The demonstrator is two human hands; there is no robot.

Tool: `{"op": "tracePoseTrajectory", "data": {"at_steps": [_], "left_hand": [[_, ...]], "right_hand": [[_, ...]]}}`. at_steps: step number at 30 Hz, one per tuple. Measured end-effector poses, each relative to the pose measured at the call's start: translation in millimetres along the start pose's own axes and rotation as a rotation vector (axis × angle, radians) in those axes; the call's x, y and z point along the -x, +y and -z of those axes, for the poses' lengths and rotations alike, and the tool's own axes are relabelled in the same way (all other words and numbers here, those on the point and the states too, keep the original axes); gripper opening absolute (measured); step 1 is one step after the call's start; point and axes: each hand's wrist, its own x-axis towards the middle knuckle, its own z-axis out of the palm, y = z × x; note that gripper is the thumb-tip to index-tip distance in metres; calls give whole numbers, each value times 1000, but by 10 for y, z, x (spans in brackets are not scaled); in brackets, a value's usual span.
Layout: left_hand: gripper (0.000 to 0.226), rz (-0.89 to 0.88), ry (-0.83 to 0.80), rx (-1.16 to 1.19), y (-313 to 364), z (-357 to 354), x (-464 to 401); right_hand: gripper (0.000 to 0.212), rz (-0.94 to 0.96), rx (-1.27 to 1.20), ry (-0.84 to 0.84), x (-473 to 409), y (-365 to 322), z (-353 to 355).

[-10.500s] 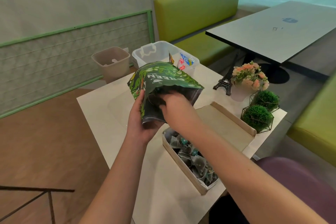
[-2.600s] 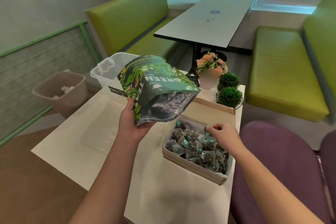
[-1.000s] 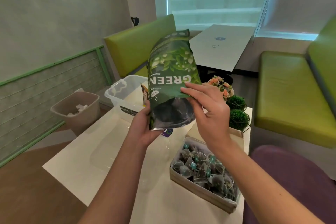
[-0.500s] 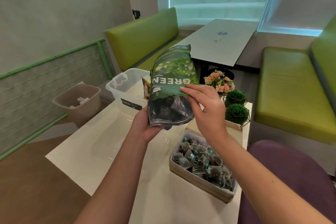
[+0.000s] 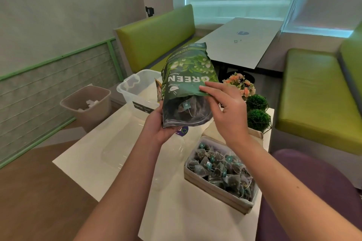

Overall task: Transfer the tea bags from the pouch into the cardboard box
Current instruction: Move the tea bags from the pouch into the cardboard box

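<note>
Above the tea-bag-filled cardboard box (image 5: 219, 188), my left hand (image 5: 158, 123) grips the upended green foil pouch (image 5: 186, 86) while my right hand (image 5: 225, 107) pinches its mouth wide for emptying.

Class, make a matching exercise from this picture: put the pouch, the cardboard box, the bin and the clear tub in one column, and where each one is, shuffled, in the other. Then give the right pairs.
Things:
1. pouch
2. cardboard box
3. bin
4. clear tub

Places:
A. on the floor, left of the table
B. held up in both hands
C. at the table's far edge, behind the pouch
D. on the table, at the near right, full of tea bags

Pairs: 1-B, 2-D, 3-A, 4-C
</note>
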Motion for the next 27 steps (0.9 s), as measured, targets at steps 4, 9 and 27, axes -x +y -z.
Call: {"op": "tracePoseTrajectory", "data": {"at_steps": [4,9,27], "left_hand": [[49,-66,-14,86,49,-26,153],[50,-113,68,97,109,-173,272],[46,-140,88,211,-21,-311,399]], "right_hand": [[26,6,100,18,-16,-72,33],[18,-76,115,8,-18,-168,44],[27,-116,743,-133,23,-194,-457]]}}
